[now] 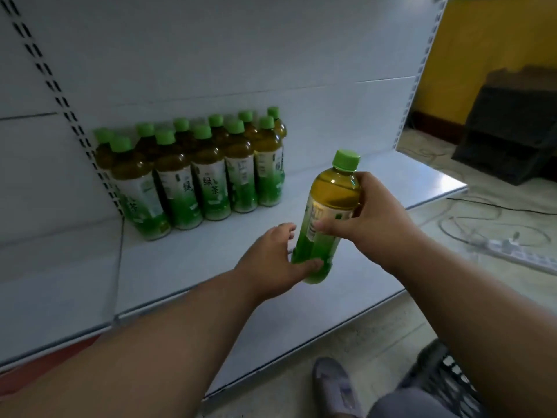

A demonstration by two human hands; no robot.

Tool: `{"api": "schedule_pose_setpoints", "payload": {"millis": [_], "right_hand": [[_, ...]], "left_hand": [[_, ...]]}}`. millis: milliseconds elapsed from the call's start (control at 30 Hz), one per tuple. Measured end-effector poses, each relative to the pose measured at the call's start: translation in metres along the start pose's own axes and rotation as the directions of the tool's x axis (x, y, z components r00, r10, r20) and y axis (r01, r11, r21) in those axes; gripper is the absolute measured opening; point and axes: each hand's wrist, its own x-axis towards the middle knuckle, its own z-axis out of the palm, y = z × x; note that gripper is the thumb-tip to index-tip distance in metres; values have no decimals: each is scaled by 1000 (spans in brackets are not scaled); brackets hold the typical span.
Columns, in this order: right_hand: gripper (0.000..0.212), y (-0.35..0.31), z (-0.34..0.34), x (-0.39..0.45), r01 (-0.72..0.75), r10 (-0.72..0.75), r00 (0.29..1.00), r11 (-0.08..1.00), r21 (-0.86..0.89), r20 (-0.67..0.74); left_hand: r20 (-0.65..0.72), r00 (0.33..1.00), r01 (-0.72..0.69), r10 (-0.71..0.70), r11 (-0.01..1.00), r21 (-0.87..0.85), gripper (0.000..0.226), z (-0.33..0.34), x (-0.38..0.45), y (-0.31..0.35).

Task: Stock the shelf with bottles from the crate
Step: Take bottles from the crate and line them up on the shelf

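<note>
Bottle of green tea (330, 212) held upright above the white shelf (301, 312), right of the stocked rows (193, 173). Your right hand (366, 218) curls its fingers round its middle; your left hand (275, 257) pinches its base. Crate (446, 378) sits by your foot. Tilted on landing, it could topple.

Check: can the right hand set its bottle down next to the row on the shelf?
Probably yes: the right hand grips the bottle, and the shelf beside the row is bare.
</note>
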Motion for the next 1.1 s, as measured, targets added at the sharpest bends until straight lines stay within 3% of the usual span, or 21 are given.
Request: {"api": "schedule_pose_setpoints", "payload": {"millis": [200,367,433,567,733,1100], "right_hand": [[77,16,21,94,89,-86,996,988,-126,33],[73,30,25,153,133,-134,991,981,-140,8],[77,38,26,170,124,-124,992,981,-149,7],[85,56,32,186,125,-126,992,975,-183,5],[45,84,44,177,-53,66,997,962,-266,40],[37,91,71,212,-39,40,999,961,-273,-4]], "left_hand": [[-64,991,123,-120,992,30,101,3,69,-34],[-123,979,165,-163,986,9,92,12,113,-38],[-173,972,176,-158,979,98,89,25,120,-39],[-179,979,158,-93,907,389,113,50,119,-45],[-93,982,186,-162,804,564,114,53,125,-48],[-41,976,191,-212,762,619,114,56,130,-53]]}}
